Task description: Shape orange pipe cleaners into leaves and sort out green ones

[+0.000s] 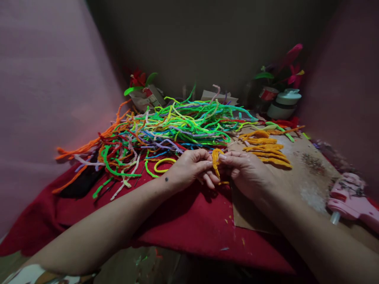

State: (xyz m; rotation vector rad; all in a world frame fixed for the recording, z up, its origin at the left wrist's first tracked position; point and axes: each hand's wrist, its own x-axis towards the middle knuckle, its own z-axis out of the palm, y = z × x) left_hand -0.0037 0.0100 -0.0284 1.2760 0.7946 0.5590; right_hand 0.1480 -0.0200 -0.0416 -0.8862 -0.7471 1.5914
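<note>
Between my two hands is a yellow-orange pipe cleaner (216, 161), bent over into a narrow loop. My left hand (197, 167) pinches its left side with thumb and forefinger, the other fingers curled beneath. On the other side, my right hand (247, 167) grips it with the thumb pressed near the top of the bend. Just beyond my right hand, several folded orange pipe-cleaner petals (266, 148) lie in a row on a cardboard sheet (299, 157). A large heap of many-coloured pipe cleaners (189, 122) spreads behind my hands.
A pink glue gun (349, 197) lies at the right. A yellow ring (164, 165) rests left of my hands on the red cloth (189, 221). At the back stand a lidded pale container (284, 103) and red flowers (137, 79). Pink walls flank both sides.
</note>
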